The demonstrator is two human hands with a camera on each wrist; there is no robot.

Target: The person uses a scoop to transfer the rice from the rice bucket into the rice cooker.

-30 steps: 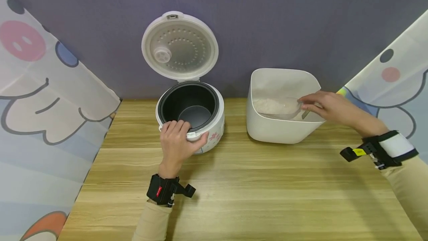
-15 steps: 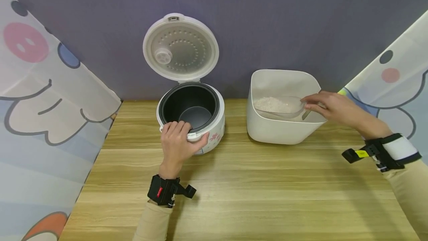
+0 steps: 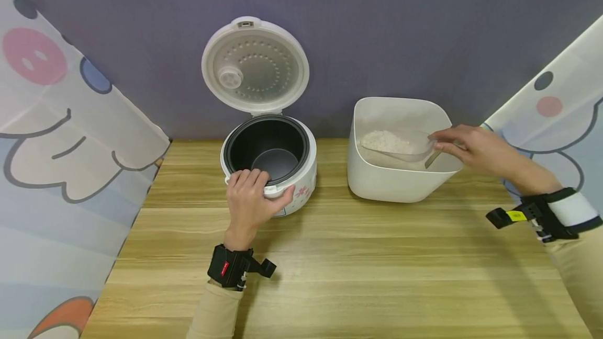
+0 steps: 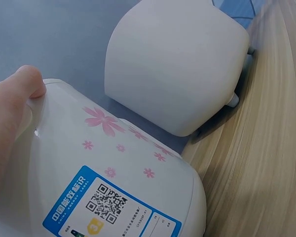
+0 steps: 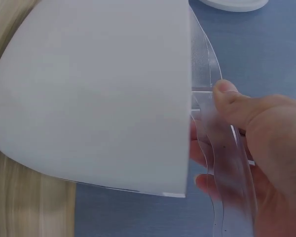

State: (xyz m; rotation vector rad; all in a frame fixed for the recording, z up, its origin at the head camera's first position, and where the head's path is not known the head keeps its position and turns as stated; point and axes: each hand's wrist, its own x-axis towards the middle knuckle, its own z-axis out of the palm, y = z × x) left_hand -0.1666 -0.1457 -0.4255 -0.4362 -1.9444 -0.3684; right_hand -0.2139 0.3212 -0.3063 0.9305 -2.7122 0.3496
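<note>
A white rice cooker (image 3: 307,174) with pink flowers stands on the table at left centre, lid (image 3: 268,67) raised, its dark inner pot (image 3: 275,160) bare inside. My left hand (image 3: 249,198) grips the cooker's front rim, fingers over the edge and thumb on the outer side; the left wrist view shows part of this hand (image 4: 10,106) by the flowered wall. To the right is a white rice bin (image 3: 395,187). My right hand (image 3: 492,156) holds a clear scoop (image 3: 418,143) by its handle (image 5: 232,192) inside the bin's mouth. White rice (image 3: 386,141) lies in the scoop.
The wooden table (image 3: 358,266) stretches toward me in front of cooker and bin. Behind them rises a grey-blue panel (image 3: 358,30). Cartoon-printed sheets (image 3: 47,161) flank both sides. A small gap separates cooker and bin.
My right hand has shifted slightly right, drawing the scoop up and back within the bin, so its load of rice shows more plainly. My left hand keeps its grip on the cooker rim.
</note>
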